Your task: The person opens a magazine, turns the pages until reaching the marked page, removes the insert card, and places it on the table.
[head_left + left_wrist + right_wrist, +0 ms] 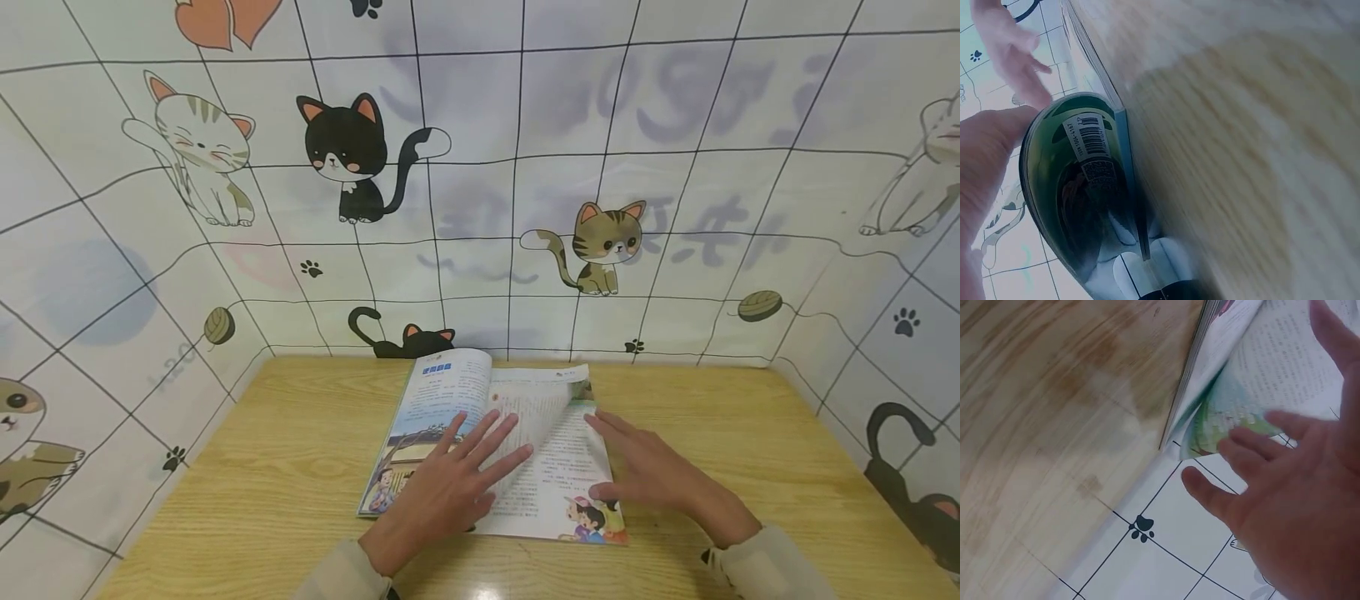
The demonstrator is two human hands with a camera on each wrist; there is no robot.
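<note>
An illustrated book [573, 467] lies open on the wooden table, with printed text and coloured drawings. One page [528, 408] is raised, its upper right corner curling over the page beneath. My left hand [442, 492] reaches across the middle of the book from below, fingers extended and spread. At the right edge, my right hand [660, 471] has its fingers extended near the raised page; whether they touch the paper is hard to tell. In the left wrist view, the curved green back cover [1054, 144] carries a barcode label [1089, 134]. The right wrist view shows the page's coloured corner [1229, 419] beside relaxed fingers.
The wooden table [262, 467] extends to both sides of the book. Behind it and at the sides stand white gridded wall coverings [480, 200] printed with cartoon cats, paw prints and yarn balls. The book's far edge lies close to the back wall.
</note>
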